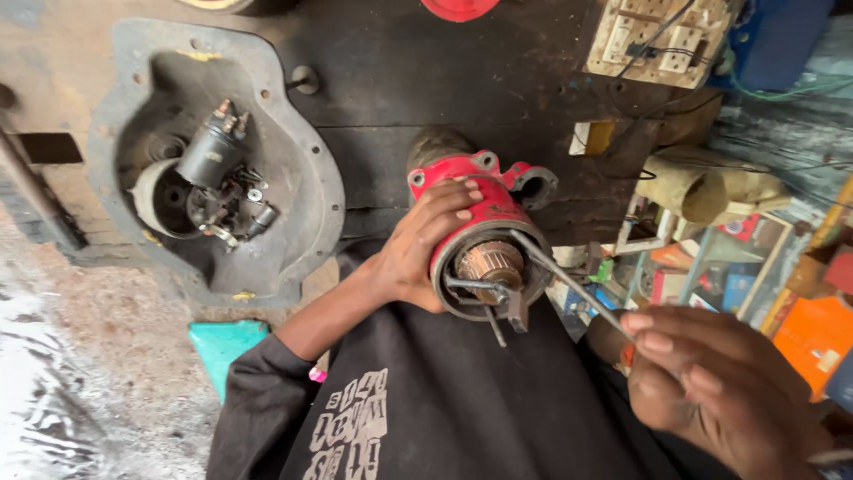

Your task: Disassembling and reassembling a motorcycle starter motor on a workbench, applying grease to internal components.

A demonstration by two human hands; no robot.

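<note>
My left hand (425, 249) grips the side of a red starter motor (484, 213) that rests against my lap, its open end turned up toward me. Inside that end I see a copper commutator (489, 260) and metal brush holders (498, 298). My right hand (720, 382), close to the camera at the lower right, pinches a thin metal rod tool (569, 283). The rod's tip reaches the rim of the motor's open end beside the commutator.
A grey metal cover plate (293, 142) lies on the dark workbench at left, holding a black solenoid (211, 153) and small parts. A wooden switchboard (662, 40) sits at the top right. Coloured boxes (813, 333) fill shelves on the right. A teal object (222, 347) lies below.
</note>
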